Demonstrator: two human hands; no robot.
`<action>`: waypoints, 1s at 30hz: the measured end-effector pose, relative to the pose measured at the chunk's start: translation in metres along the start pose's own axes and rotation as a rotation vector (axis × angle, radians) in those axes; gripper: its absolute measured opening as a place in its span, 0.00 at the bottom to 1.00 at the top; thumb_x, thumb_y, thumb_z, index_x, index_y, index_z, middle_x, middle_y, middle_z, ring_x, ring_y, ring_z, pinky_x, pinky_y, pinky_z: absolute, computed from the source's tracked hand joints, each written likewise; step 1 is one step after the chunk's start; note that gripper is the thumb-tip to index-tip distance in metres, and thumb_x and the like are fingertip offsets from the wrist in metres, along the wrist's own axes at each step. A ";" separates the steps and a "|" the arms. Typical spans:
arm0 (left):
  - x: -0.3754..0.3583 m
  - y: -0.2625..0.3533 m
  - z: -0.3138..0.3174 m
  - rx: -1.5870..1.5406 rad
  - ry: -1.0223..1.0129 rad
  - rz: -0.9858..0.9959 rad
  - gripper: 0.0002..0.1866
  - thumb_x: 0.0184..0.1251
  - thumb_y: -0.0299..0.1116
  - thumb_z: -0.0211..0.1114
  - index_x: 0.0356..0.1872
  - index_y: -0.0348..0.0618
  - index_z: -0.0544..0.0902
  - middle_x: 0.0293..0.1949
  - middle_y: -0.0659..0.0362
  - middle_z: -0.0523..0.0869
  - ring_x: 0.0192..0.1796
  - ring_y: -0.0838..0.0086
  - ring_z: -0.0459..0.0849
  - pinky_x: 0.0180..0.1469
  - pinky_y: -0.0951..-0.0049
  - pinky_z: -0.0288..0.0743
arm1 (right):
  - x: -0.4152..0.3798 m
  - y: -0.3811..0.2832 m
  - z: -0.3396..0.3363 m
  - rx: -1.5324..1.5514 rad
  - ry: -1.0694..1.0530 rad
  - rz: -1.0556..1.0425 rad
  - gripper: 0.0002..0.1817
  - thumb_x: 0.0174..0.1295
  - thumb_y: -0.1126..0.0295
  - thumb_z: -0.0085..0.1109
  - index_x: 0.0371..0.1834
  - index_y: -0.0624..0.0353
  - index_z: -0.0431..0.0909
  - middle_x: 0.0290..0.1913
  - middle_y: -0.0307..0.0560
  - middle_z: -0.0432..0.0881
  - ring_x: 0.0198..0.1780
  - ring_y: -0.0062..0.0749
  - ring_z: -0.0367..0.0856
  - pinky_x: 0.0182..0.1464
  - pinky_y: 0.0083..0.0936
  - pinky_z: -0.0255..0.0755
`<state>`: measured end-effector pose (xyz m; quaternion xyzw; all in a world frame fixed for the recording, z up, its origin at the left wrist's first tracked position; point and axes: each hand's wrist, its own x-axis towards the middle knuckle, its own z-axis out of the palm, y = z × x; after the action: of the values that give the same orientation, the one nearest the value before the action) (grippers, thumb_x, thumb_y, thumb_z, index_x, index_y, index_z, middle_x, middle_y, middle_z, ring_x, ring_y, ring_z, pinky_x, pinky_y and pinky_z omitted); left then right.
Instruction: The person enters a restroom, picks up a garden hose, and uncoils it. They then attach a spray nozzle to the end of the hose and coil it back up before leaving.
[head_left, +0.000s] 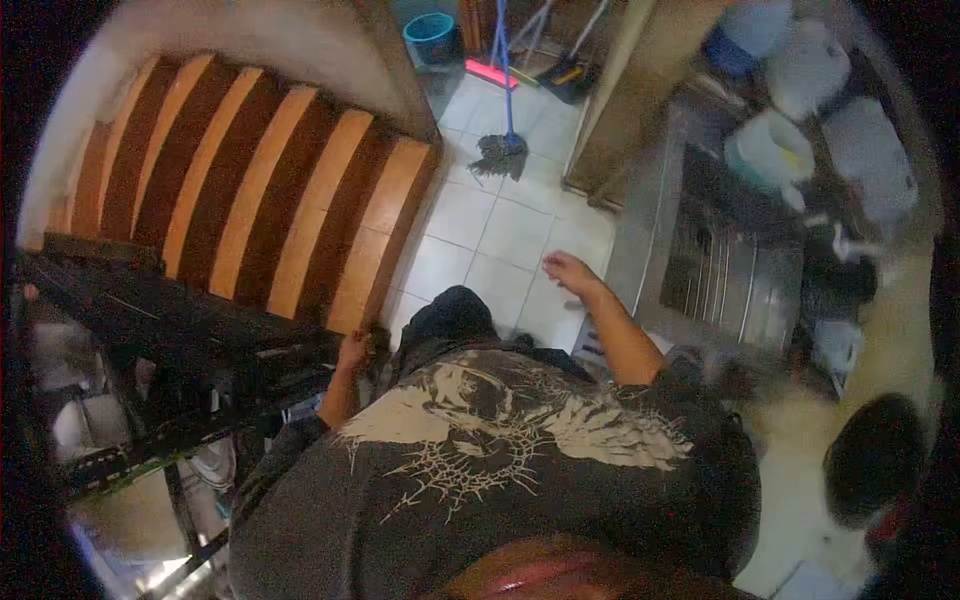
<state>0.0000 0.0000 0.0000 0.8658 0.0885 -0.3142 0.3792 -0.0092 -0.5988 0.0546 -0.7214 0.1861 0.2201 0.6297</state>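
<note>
My right hand (569, 272) hangs over the white tiled floor (497, 228), its fingers loosely curled with no object visible in them. Low at my left side is my left hand (355, 347), beside the bottom of the brown stairs (385, 185) and the dark railing; it is blurred, and whether it holds anything cannot be made out. Ahead on the tiles, a mop with a blue handle and a dark grey head (500, 156) stands upright, apart from both hands.
A teal bucket (430, 37), a pink squeegee (491, 73) and a black brush lie ahead beyond the doorway. A metal sink counter (640, 260) with white containers (770, 150) runs along the right. A dark railing (200, 330) borders the left.
</note>
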 end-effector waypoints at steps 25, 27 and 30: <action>0.367 0.813 -0.367 0.005 1.767 1.381 0.30 0.71 0.40 0.64 0.65 0.36 0.61 0.59 0.47 0.65 0.56 0.57 0.73 0.59 0.60 0.71 | 0.653 -0.277 -0.131 -0.478 0.016 -0.013 0.19 0.55 0.54 0.70 0.43 0.56 0.85 0.39 0.51 0.87 0.40 0.35 0.84 0.46 0.33 0.76; 0.378 0.814 -0.367 0.148 1.920 1.217 0.30 0.72 0.42 0.62 0.65 0.35 0.60 0.59 0.46 0.65 0.57 0.56 0.73 0.59 0.59 0.71 | 0.728 -0.315 -0.136 -0.514 0.125 -0.073 0.20 0.55 0.54 0.71 0.44 0.57 0.84 0.39 0.53 0.87 0.40 0.36 0.85 0.47 0.33 0.77; 0.389 0.811 -0.371 0.353 2.076 0.899 0.31 0.72 0.45 0.60 0.65 0.35 0.60 0.59 0.44 0.66 0.59 0.54 0.72 0.61 0.57 0.71 | 0.841 -0.351 -0.164 -0.745 0.490 -0.273 0.24 0.51 0.49 0.72 0.44 0.53 0.84 0.52 0.63 0.82 0.58 0.50 0.79 0.60 0.40 0.72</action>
<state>0.8008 -0.3341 0.4405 0.7021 -0.0041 0.7082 0.0744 0.8974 -0.7059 -0.1013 -0.9470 0.1411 0.0102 0.2885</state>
